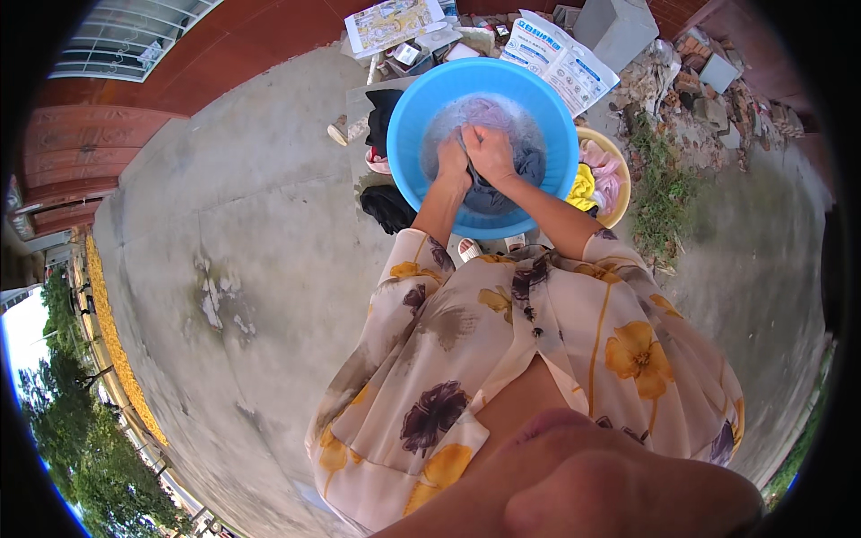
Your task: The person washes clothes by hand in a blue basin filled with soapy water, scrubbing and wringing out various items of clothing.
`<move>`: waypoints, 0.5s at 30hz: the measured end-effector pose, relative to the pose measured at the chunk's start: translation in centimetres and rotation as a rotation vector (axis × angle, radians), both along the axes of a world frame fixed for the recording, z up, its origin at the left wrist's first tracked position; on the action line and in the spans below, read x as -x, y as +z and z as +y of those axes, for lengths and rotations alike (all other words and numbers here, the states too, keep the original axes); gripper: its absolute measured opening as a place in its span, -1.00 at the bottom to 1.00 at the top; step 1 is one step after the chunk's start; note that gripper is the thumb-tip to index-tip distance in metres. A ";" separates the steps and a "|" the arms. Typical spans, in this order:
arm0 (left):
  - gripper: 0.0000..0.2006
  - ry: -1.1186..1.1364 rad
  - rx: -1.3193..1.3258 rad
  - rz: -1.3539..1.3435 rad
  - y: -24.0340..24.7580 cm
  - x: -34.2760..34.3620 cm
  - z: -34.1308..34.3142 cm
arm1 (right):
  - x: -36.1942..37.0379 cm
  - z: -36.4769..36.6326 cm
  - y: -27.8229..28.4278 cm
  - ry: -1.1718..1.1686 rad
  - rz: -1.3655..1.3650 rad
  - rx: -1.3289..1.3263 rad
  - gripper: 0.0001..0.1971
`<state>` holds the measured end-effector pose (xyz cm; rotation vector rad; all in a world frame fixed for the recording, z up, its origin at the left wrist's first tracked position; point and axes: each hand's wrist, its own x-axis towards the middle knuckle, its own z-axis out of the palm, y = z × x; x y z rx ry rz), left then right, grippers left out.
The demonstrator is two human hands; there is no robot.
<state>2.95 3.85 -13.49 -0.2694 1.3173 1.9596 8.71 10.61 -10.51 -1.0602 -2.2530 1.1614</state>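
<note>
Both my hands are inside a large blue plastic basin (414, 125) of sudsy water. My left hand (452, 158) is closed on a dark grey garment (529, 166), whose folds spread through the water toward the basin's right side. Close beside it, my right hand (489, 154) is also closed, gripping the same cloth. The two hands nearly touch, knuckles up. A pale lilac cloth (484, 111) lies in the foam just beyond my hands. How much cloth is under water I cannot tell.
Right of the basin stands a yellowish tub (619, 148) holding pink and yellow clothes (583, 186). Black garments (387, 208) lie on the left. Behind are a printed cardboard sheet (560, 61), a grey block (615, 34) and brick rubble (708, 99). Weeds (659, 179) grow at the right.
</note>
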 end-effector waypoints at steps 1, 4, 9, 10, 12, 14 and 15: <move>-0.71 -0.046 0.085 0.095 0.9 -0.1 -0.4 | -0.4 1.9 -1.0 -0.037 -0.064 -0.016 -0.67; -0.62 -0.227 0.403 0.543 1.9 2.0 -2.6 | -3.3 7.8 -3.8 -0.014 -0.223 0.106 -0.65; -0.34 -0.151 0.421 0.145 -0.1 1.4 -2.1 | -5.2 4.6 -7.3 -0.261 -0.058 0.078 -0.58; -0.33 -0.149 0.349 0.059 -1.6 2.3 -2.2 | -3.7 3.6 -8.2 -0.209 -0.043 0.167 -0.60; -0.32 -0.189 0.174 -0.098 -2.3 2.8 -1.4 | -1.9 2.3 -6.8 -0.072 0.005 0.239 -0.64; -0.33 -0.249 -0.028 -0.256 -2.1 2.1 -0.3 | -2.9 -0.3 -0.7 0.122 0.061 0.205 -0.64; -0.36 -0.286 -0.123 -0.134 -3.4 2.5 -1.0 | -2.7 -2.2 0.9 0.170 0.097 0.115 -0.64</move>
